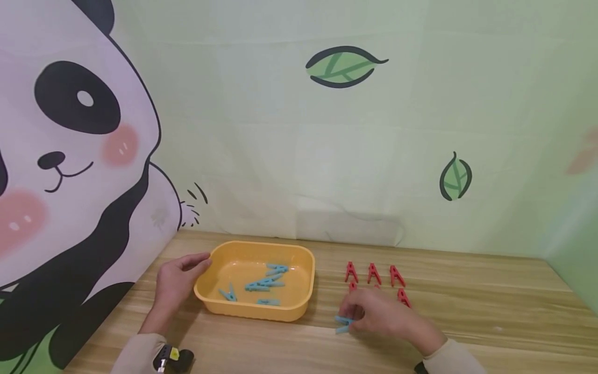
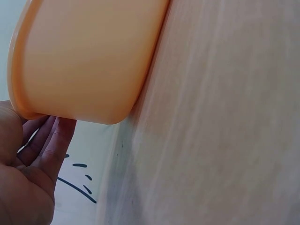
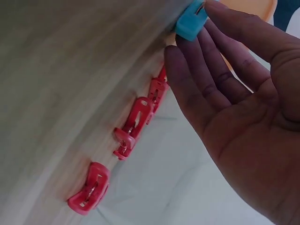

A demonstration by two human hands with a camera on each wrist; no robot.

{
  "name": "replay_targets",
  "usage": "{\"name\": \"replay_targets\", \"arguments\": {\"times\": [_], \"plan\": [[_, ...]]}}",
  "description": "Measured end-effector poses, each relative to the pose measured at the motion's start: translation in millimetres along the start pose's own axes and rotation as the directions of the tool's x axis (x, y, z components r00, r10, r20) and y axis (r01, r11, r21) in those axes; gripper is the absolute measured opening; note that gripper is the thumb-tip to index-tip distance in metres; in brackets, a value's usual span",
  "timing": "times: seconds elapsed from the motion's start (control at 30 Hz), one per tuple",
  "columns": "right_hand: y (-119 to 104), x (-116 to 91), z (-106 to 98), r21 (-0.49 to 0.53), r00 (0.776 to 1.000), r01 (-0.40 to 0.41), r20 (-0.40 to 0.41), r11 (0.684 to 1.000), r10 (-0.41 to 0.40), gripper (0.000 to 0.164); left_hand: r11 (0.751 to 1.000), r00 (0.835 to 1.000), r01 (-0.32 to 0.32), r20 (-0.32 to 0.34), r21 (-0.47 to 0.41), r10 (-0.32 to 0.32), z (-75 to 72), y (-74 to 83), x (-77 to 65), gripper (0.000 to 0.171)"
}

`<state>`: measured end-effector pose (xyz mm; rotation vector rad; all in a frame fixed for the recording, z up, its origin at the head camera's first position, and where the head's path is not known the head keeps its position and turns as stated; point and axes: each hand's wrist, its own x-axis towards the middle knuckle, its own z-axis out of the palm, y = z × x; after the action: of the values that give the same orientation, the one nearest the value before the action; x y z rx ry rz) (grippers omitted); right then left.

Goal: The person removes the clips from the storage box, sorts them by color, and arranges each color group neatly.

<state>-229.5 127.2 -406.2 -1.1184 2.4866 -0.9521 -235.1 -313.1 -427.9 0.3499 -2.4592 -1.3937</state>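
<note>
My right hand (image 1: pixel 380 314) pinches a light blue clothespin (image 1: pixel 343 324) between thumb and fingers, low over the table to the right of the yellow plastic basin (image 1: pixel 257 311). In the right wrist view the blue end of that clothespin (image 3: pixel 191 21) shows at the fingertips. My left hand (image 1: pixel 177 278) holds the basin at its left end, thumb by the rim and fingers against the outer wall, as the left wrist view also shows. Several blue clothespins (image 1: pixel 263 283) lie loose inside the basin. Red clothespins (image 1: pixel 374 274) stand in rows beyond my right hand, which partly hides the nearer row.
The wooden table (image 1: pixel 490 301) meets a pale green backdrop (image 1: pixel 261 130) printed with leaves and a large panda (image 1: pixel 135 208) at the left. One red clothespin (image 1: pixel 404 297) stands close beside the right hand's knuckles.
</note>
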Motion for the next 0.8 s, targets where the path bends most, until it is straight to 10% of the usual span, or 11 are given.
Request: {"name": "replay_targets", "arguments": {"times": [0.8], "plan": [[1.6,-3.4,2.1,-0.019,0.98,-0.184,-0.077,0.983,0.182,0.015,1.0,1.0,-0.009,-0.002,-0.001,0.009,-0.5,0.1,-0.1,0.036]]}}
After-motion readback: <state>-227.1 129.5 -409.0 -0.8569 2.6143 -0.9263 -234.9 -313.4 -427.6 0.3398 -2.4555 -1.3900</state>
